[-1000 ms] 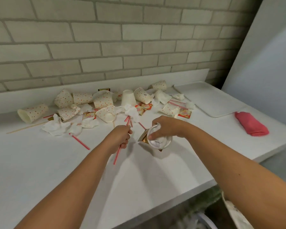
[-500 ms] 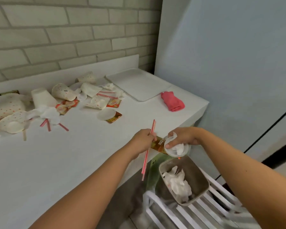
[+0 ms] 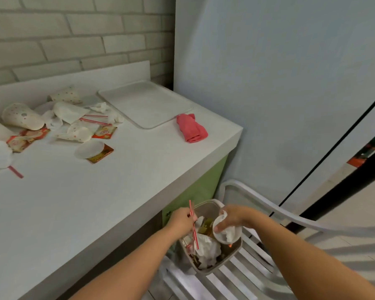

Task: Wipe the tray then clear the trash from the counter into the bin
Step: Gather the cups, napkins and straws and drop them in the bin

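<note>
Both hands are over the grey bin (image 3: 234, 255), which stands on a white slatted chair (image 3: 258, 276) beside the counter. My left hand (image 3: 181, 220) grips a red striped straw (image 3: 193, 226) that points down into the bin. My right hand (image 3: 232, 216) holds a white paper cup (image 3: 226, 233) stuffed with a crumpled napkin, tilted above the bin. Crumpled tissue and a wrapper lie inside the bin. The white tray (image 3: 147, 105) lies bare at the counter's far right, with a pink cloth (image 3: 192, 128) next to it.
Paper cups (image 3: 22, 116), napkins, red straws (image 3: 95, 121), sauce packets (image 3: 101, 153) and a white lid (image 3: 89, 149) litter the far left of the white counter (image 3: 74, 202). A brick wall runs behind it. A grey panel stands to the right, and a black pole (image 3: 344, 191) leans past the chair.
My view swung right and down from the counter to the bin. Both hands carried the straw and the stuffed cup off the counter edge and lowered them over the bin.
</note>
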A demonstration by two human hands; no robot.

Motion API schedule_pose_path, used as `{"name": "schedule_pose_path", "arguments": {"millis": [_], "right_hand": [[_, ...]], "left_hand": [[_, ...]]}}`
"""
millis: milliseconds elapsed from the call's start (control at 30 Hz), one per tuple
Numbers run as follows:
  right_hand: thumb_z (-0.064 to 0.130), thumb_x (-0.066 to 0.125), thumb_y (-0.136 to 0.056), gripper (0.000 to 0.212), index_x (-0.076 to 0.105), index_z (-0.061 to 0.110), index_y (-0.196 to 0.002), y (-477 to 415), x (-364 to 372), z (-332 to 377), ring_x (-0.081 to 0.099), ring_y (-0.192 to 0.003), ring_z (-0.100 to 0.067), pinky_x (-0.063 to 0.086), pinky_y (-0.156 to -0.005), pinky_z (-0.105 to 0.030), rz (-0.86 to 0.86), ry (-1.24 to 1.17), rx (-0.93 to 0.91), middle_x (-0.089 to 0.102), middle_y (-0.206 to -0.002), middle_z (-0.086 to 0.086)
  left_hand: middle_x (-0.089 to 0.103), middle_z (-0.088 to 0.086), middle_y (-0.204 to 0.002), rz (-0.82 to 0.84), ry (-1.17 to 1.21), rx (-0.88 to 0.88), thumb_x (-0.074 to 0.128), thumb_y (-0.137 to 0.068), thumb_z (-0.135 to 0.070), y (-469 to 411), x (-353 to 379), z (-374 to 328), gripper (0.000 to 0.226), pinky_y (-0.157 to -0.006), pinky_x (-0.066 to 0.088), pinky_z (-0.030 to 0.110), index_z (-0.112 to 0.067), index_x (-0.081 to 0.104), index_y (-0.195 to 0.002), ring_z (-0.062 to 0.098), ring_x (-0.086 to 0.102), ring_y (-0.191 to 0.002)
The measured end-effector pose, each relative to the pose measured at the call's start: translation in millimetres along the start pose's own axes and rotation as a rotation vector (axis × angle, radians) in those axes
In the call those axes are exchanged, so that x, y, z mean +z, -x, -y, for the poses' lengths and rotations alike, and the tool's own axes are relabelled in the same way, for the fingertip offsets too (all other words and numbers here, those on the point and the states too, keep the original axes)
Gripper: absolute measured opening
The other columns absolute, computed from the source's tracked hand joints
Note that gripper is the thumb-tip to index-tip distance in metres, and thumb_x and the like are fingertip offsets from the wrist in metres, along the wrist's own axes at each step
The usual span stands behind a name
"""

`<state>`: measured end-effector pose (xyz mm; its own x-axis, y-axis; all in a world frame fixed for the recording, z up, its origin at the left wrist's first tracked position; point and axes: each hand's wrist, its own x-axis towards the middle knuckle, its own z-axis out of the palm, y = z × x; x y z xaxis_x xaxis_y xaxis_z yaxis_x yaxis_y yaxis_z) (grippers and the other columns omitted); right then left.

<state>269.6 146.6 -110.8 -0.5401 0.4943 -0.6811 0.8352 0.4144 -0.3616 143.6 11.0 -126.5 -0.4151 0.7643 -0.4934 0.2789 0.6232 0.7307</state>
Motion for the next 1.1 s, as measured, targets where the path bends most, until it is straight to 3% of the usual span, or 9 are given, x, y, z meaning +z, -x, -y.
{"name": "schedule_pose_path", "arguments": {"millis": [67, 200, 400, 633, 700, 767, 833, 967, 1100], "right_hand": [[0.041, 0.074, -0.075, 0.06, 0.053, 0.016, -0.126, -9, 5, -1, 0.053, -0.106, -0.019, 0.043, -0.085, -0.026, -0.033, 0.018, -0.002, 0.055, -0.12, -0.002], [0.037, 0.066, -0.084, 0.053, 0.052, 0.01, -0.127, -20, 12, 1, 0.052, -0.117, -0.023, 0.042, -0.087, -0.026, -0.059, 0.114, -0.027, 0.053, -0.129, -0.007], [0.041, 0.055, -0.091, 0.052, 0.048, 0.01, -0.132, -41, 23, 8, 0.05, -0.122, -0.025, 0.041, -0.097, -0.031, -0.092, 0.124, -0.022, 0.052, -0.135, -0.01], [0.044, 0.049, -0.092, 0.064, 0.031, 0.015, -0.146, -56, 31, 21, 0.041, -0.132, -0.026, 0.036, -0.108, -0.037, 0.095, 0.264, 0.006, 0.04, -0.146, -0.007], [0.033, 0.046, -0.096, 0.05, 0.039, 0.015, -0.142, -47, 24, 36, 0.05, -0.122, -0.025, 0.042, -0.1, -0.033, 0.138, 0.357, -0.028, 0.052, -0.132, -0.007], [0.026, 0.043, -0.098, 0.041, 0.045, 0.011, -0.136, -35, 13, 54, 0.057, -0.089, -0.019, 0.047, -0.07, -0.023, 0.18, 0.43, -0.066, 0.057, -0.096, -0.003], [0.024, 0.045, -0.097, 0.04, 0.049, 0.001, -0.13, -30, 3, 73, 0.055, -0.069, -0.018, 0.045, -0.054, -0.022, 0.219, 0.463, -0.023, 0.057, -0.087, -0.006], [0.024, 0.05, -0.096, 0.041, 0.048, -0.001, -0.128, -13, -13, 118, 0.062, -0.053, -0.018, 0.052, -0.05, -0.025, 0.232, 0.463, -0.004, 0.066, -0.103, -0.015], [0.032, 0.05, -0.096, 0.043, 0.048, 0.004, -0.128, 16, -30, 176, 0.055, -0.039, -0.01, 0.042, -0.047, -0.02, 0.22, 0.62, -0.125, 0.065, -0.054, -0.003]], "left_hand": [[0.065, 0.012, -0.101, -0.001, -0.016, -0.036, 0.048, -0.096, -0.019, -5, 4, 1, 0.018, -0.084, 0.048, 0.032, -0.009, 0.055, -0.109, 0.025, 0.062, -0.095], [0.039, 0.015, -0.145, -0.023, -0.082, -0.113, 0.053, -0.094, -0.023, -11, 2, -4, 0.062, -0.105, 0.035, 0.03, 0.0, 0.024, -0.143, 0.027, 0.04, -0.132], [0.052, 0.019, -0.127, -0.067, -0.109, -0.121, 0.057, -0.089, -0.024, -14, -10, -4, 0.05, -0.099, 0.045, 0.038, -0.004, 0.039, -0.131, 0.032, 0.052, -0.118], [0.061, 0.014, -0.118, -0.041, -0.103, -0.011, 0.059, -0.085, -0.025, -5, -22, -12, 0.046, -0.094, 0.049, 0.041, -0.013, 0.048, -0.128, 0.03, 0.059, -0.109], [0.06, 0.014, -0.12, -0.055, -0.079, -0.001, 0.059, -0.087, -0.024, 1, -28, -15, 0.046, -0.093, 0.048, 0.036, -0.011, 0.046, -0.129, 0.029, 0.058, -0.109], [0.058, 0.013, -0.123, -0.077, -0.066, 0.011, 0.058, -0.089, -0.021, 5, -33, -17, 0.047, -0.093, 0.045, 0.033, -0.009, 0.043, -0.132, 0.027, 0.057, -0.112], [0.058, 0.013, -0.125, -0.093, -0.047, 0.035, 0.057, -0.091, -0.021, 13, -40, -19, 0.05, -0.096, 0.045, 0.032, -0.01, 0.041, -0.137, 0.025, 0.058, -0.112], [0.062, 0.004, -0.097, -0.216, 0.046, 0.116, 0.051, -0.093, -0.016, 33, -60, -20, 0.029, -0.073, 0.05, 0.025, -0.01, 0.056, -0.122, 0.014, 0.062, -0.076], [0.062, -0.002, -0.084, -0.471, 0.093, 0.19, 0.049, -0.095, -0.017, 55, -90, -13, 0.02, -0.06, 0.044, 0.014, -0.012, 0.064, -0.107, 0.006, 0.056, -0.062]]}}
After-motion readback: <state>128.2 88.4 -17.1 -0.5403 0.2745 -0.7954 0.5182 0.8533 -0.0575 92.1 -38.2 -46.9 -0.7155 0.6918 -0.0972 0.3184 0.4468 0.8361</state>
